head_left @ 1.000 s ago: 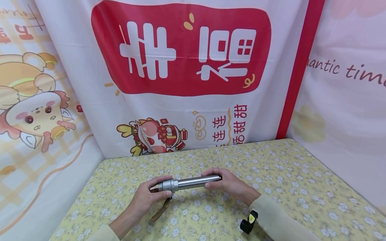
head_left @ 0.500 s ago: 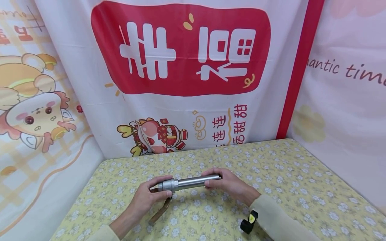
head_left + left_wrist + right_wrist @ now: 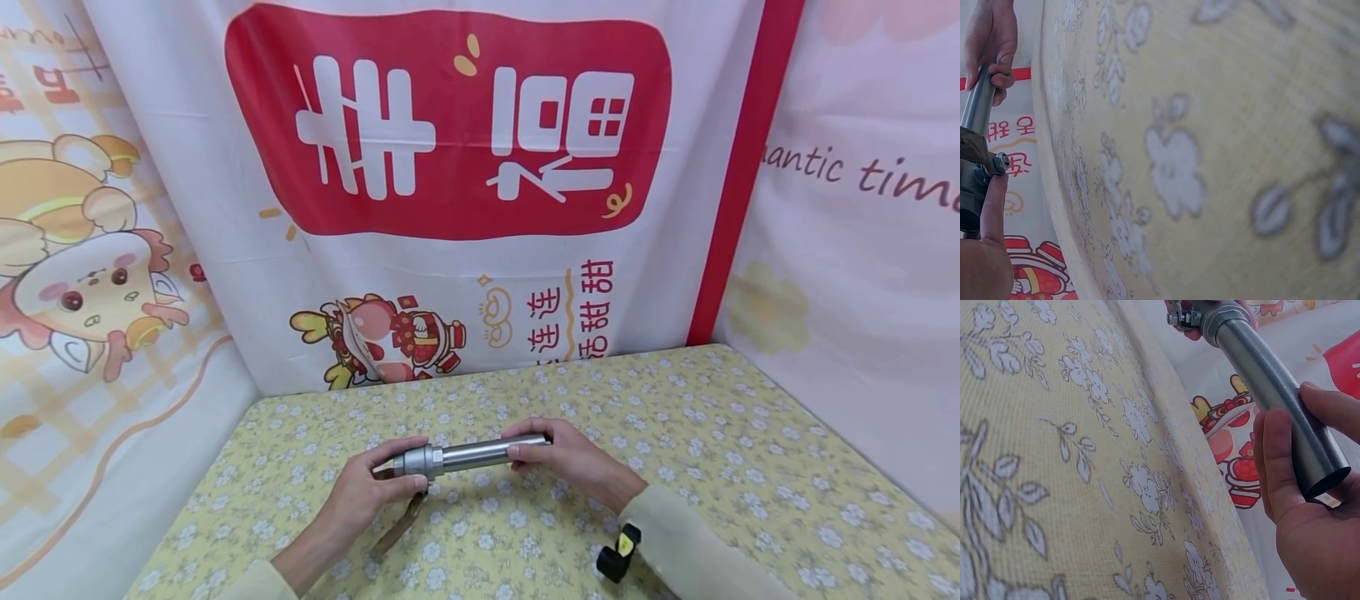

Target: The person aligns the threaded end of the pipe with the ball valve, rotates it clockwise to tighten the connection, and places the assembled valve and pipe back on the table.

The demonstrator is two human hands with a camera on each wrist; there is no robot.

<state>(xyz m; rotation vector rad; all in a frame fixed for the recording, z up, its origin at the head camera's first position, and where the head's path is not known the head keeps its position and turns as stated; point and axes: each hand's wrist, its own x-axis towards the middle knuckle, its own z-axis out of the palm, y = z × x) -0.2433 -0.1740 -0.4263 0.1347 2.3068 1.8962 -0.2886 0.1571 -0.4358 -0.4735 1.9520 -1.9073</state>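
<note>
A steel pipe [image 3: 476,454] screwed into a grey metal valve [image 3: 417,463] stretches between both hands in the head view. My left hand [image 3: 365,487] grips the valve body, thumb on the near side and fingers on the far side. A brown lever handle [image 3: 399,529] slants down from the valve toward the near side; its bolt and nut [image 3: 1001,163] show in the left wrist view. My right hand [image 3: 562,457] holds the pipe near its free end, thumb and fingers on opposite sides. The right wrist view shows the pipe's open round end [image 3: 1329,483] beside the palm.
A yellow flowered cloth [image 3: 645,517] covers the table below the hands. Behind it hangs a printed white and red curtain [image 3: 465,192], with more printed cloth on the left and right. A black strap piece [image 3: 619,552] sits by the right sleeve.
</note>
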